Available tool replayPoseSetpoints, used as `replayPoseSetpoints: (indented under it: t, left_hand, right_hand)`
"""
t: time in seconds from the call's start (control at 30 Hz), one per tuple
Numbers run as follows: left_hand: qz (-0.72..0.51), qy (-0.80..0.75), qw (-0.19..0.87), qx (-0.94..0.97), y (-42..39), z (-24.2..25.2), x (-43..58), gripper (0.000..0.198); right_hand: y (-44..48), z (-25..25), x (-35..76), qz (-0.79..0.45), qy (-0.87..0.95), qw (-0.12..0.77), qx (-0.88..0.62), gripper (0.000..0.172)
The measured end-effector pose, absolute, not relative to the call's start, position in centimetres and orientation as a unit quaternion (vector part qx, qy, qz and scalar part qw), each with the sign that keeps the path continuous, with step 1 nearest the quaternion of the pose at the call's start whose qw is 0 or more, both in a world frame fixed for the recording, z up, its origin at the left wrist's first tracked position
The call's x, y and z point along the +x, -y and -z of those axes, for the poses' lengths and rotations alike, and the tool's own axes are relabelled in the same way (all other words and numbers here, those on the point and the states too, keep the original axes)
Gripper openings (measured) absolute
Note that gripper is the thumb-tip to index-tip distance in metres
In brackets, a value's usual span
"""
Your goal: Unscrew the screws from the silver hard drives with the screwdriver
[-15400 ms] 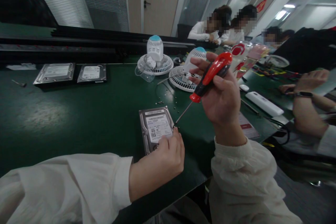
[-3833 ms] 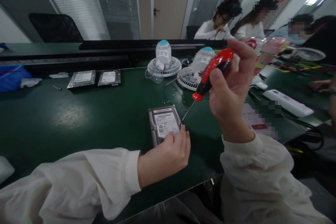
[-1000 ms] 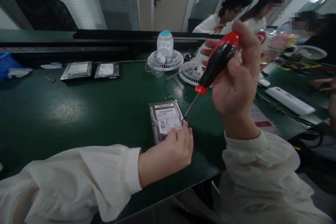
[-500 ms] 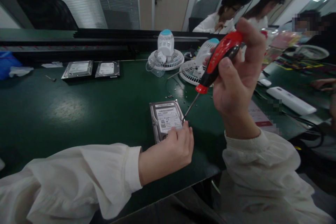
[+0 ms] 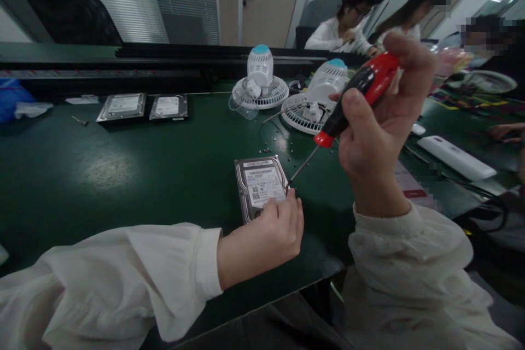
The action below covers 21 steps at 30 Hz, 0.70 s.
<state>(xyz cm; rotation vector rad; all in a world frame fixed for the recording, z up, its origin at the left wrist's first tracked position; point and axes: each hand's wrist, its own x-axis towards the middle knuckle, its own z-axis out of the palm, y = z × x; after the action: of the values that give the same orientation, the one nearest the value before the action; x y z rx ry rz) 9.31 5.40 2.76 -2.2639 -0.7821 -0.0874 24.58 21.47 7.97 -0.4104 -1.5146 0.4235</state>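
Note:
A silver hard drive (image 5: 260, 184) with a white label lies flat on the green table (image 5: 123, 175). My left hand (image 5: 279, 229) is closed on its near right corner and presses it down. My right hand (image 5: 377, 126) is wrapped round the red and black handle of a screwdriver (image 5: 356, 98). The thin shaft slants down to the left, and its tip sits at the drive's right edge, just above my left fingers.
Two more hard drives (image 5: 122, 106) (image 5: 169, 106) lie at the back left. Two small white fans (image 5: 261, 79) (image 5: 320, 98) stand behind the drive, with loose screws (image 5: 266, 149) scattered between. A white bar-shaped device (image 5: 455, 157) and cables lie right. Other people sit at the far right.
My right hand and the screwdriver handle have tilted further to the right, so the shaft lies flatter. The tip stays at the drive's right edge. My left hand has not moved.

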Motion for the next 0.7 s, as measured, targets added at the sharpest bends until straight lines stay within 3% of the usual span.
replayPoseSetpoints:
  t: [0.2, 0.37, 0.57, 0.7]
  left_hand:
    - [0.035, 0.303, 0.369, -0.878, -5.36, -2.89, 9.23, 0.041]
    - [0.033, 0.304, 0.364, -0.88, -5.38, -2.92, 9.3, 0.041]
    - [0.027, 0.311, 0.365, -0.877, -5.27, -3.0, 9.27, 0.042]
    - [0.03, 0.307, 0.365, -0.879, -5.41, -2.93, 9.3, 0.042]
  right_hand:
    - [-22.11, -7.74, 24.33, -0.127, 0.697, 0.697, -0.113, 0.061]
    - [-21.58, -7.95, 24.16, -0.116, 0.692, 0.701, -0.125, 0.053]
    - [-22.03, -8.15, 24.28, -0.214, 0.707, 0.669, -0.081, 0.047]
    - [-22.39, -8.02, 24.26, -0.168, 0.698, 0.69, -0.09, 0.051]
